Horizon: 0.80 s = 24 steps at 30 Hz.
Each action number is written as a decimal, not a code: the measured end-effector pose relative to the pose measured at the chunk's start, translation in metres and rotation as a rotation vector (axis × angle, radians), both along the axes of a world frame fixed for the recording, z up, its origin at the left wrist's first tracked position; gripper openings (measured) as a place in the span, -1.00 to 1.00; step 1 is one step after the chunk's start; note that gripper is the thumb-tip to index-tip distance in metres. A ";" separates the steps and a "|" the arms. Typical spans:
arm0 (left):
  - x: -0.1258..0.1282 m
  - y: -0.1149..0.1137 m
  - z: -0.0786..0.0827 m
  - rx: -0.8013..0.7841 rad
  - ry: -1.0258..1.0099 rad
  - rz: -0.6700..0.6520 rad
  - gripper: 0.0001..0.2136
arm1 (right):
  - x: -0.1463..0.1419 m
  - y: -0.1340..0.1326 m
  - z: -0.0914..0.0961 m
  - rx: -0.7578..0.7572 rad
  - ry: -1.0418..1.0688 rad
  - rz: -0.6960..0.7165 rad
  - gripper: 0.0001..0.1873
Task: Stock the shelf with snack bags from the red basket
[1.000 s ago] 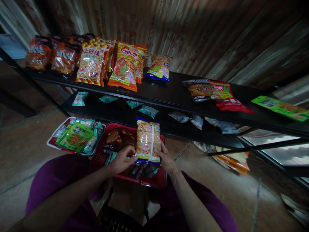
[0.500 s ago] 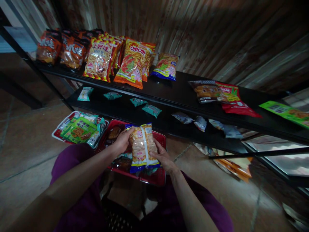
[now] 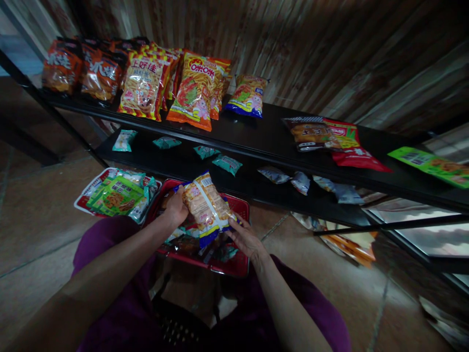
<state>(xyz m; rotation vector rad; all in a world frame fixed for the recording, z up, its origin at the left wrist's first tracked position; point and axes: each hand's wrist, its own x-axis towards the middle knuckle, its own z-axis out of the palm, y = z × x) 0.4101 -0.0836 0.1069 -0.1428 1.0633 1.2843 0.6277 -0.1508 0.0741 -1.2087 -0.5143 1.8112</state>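
Note:
A snack bag [image 3: 205, 205] with blue and yellow ends is held tilted above the red basket [image 3: 240, 208], its seam side facing up. My left hand [image 3: 176, 208] grips its upper left corner. At its lower right edge, the thumb and fingers of my right hand [image 3: 245, 236] are closed on the same bag. Beneath it, several dark and teal packets lie in the basket, partly hidden by the bag and my hands. A similar blue-edged bag [image 3: 247, 96] stands on the upper shelf.
A black shelf [image 3: 273, 122] runs across in front, carrying orange snack bags [image 3: 194, 90], a brown packet [image 3: 311, 134] and a red packet [image 3: 357, 159]. Small teal packets [image 3: 227, 165] lie on the lower shelf. On the left sits a basket with green packets [image 3: 122, 195].
The snack bag has turned from nearly upright to a slant, its top leaning left. My right hand has slid to its lower corner. The whole view has shifted slightly.

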 end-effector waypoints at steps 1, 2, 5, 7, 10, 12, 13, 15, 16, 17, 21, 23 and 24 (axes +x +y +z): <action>0.000 -0.001 0.001 0.011 0.005 0.028 -0.75 | -0.002 -0.001 -0.002 0.007 0.014 -0.034 -0.68; 0.001 -0.003 0.003 0.021 0.013 0.056 -0.75 | -0.003 -0.001 -0.003 0.010 0.032 -0.053 -0.71; 0.006 -0.013 0.004 0.025 0.033 0.070 -0.78 | -0.006 0.000 -0.006 0.000 0.074 -0.042 -0.68; 0.008 -0.023 0.004 -0.031 0.052 -0.017 -0.85 | -0.004 0.004 -0.006 -0.009 0.046 -0.092 -0.63; 0.007 -0.036 0.004 -0.109 0.088 -0.184 -0.92 | 0.006 0.014 -0.004 0.057 -0.037 -0.260 -0.60; 0.004 -0.042 0.007 -0.059 0.096 -0.247 -0.91 | 0.015 0.021 0.000 0.117 -0.091 -0.316 -0.57; 0.001 -0.044 0.008 -0.019 0.089 -0.273 -0.90 | 0.020 0.024 0.003 0.138 -0.116 -0.320 -0.56; -0.005 -0.046 0.010 0.037 0.066 -0.353 -0.89 | 0.027 0.027 0.008 0.160 -0.165 -0.299 -0.57; -0.008 -0.046 0.010 0.042 0.064 -0.408 -0.86 | 0.029 0.028 0.010 0.169 -0.187 -0.276 -0.58; -0.012 -0.047 0.009 0.035 0.075 -0.468 -0.81 | 0.031 0.028 0.013 0.178 -0.207 -0.246 -0.59; -0.024 -0.048 0.000 -0.010 0.141 -0.603 -0.65 | 0.032 0.030 0.016 0.187 -0.274 -0.106 -0.65; -0.028 -0.048 -0.004 -0.002 0.121 -0.582 -0.62 | 0.030 0.030 0.016 0.199 -0.311 -0.039 -0.68; -0.030 -0.048 -0.005 0.013 0.115 -0.568 -0.62 | 0.029 0.030 0.016 0.209 -0.329 0.001 -0.69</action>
